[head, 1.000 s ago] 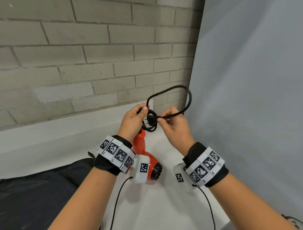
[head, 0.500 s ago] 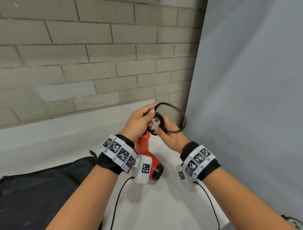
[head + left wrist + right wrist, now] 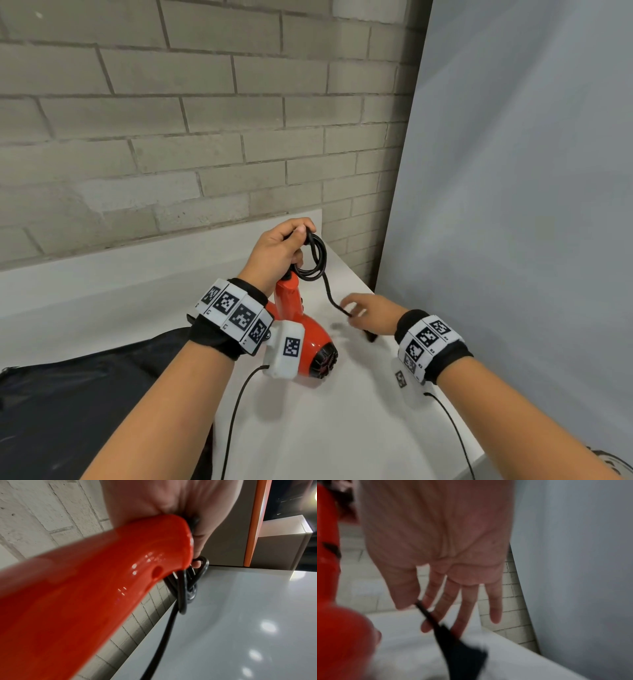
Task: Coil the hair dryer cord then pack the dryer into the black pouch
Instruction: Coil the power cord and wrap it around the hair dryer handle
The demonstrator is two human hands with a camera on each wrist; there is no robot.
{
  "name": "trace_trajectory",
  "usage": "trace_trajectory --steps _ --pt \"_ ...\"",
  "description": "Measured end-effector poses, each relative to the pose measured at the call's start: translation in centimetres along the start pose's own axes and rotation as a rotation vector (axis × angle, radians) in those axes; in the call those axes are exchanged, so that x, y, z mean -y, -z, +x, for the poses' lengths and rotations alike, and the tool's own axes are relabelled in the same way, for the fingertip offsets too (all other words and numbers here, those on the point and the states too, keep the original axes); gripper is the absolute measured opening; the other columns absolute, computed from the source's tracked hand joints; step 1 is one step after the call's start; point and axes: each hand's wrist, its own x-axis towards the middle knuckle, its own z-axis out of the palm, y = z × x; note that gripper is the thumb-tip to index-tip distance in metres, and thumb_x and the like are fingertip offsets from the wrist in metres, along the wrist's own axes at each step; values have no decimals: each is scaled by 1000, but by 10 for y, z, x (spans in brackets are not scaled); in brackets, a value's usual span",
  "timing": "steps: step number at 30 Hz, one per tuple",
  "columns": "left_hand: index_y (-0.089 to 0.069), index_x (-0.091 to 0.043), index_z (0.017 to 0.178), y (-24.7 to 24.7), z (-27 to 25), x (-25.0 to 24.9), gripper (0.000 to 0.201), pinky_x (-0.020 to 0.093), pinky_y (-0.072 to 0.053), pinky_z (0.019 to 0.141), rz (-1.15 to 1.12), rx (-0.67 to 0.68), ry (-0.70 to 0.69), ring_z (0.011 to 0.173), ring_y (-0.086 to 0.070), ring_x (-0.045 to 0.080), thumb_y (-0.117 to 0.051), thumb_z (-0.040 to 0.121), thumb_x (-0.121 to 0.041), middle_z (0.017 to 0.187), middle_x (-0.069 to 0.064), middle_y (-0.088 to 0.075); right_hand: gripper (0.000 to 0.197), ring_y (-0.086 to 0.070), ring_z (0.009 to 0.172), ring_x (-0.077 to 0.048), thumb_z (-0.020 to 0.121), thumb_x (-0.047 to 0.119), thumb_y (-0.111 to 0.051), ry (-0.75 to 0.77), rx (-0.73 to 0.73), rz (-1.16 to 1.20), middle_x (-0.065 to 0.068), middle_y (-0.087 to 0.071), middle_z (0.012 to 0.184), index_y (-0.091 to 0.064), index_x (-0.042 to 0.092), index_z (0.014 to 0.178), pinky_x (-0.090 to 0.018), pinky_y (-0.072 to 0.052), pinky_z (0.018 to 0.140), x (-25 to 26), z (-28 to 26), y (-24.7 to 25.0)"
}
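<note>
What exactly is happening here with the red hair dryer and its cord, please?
A person is winding up the hair dryer cord. The left hand holds the coiled loops at the top of the handle, while the right hand, fingers straight, has the loose tail running between thumb and fingers. The black pouch lies on the white table, unused so far.

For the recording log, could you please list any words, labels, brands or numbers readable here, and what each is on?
No readable words or brand names.
Left wristband: square black-and-white marker codes; the tiny characters beside them are too small to read.
Right wristband: the same, unreadable.
White camera block: one marker code, no text.
Hair dryer: no legible label; both wrist views are blurred.
</note>
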Motion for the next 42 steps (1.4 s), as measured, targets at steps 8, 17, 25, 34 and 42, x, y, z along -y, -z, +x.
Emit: trace_trajectory --steps 8,17,25,34,42 --pt "-61 -23 75 -4 1 -1 25 25 -26 52 -14 19 -1 40 -33 3 -45 92 -14 51 -16 -51 25 -61 78 4 97 8 -37 387 -112 487 4 -62 83 -60 12 88 -17 -44 85 50 3 7" --pt "-62 -28 93 0 -1 -5 16 23 -36 63 111 81 81 55 -39 10 -58 85 -14 74 0 -50 26 -40 62 -11 95 14 -41 346 -770 471 5 -42 61 -52 11 71 -27 -32 59 68 -9 56" --pt "-59 -33 106 3 -2 -12 36 14 -43 76 197 206 63 87 -62 3 -61 82 -6 103 4 -67 19 -45 54 3 90 14 -42 638 -835 397 11 -42 57 -52 12 74 -11 -35 53 103 -34 72" --pt "-64 -28 88 -2 1 -8 17 17 -37 57 212 114 71 46 -40 1 -58 86 -13 64 -6 -51 16 -45 56 -2 90 18 -44 624 -761 380 10 -46 61 -56 15 80 -13 -36 56 89 -33 68" --pt "-62 -29 81 -5 8 -2 15 26 -40 62 134 -59 79 61 -48 8 -55 88 -18 76 -4 -60 27 -49 65 -10 88 5 -49 135 -347 266 6 -50 70 -49 24 69 -33 -46 71 -2 4 16"
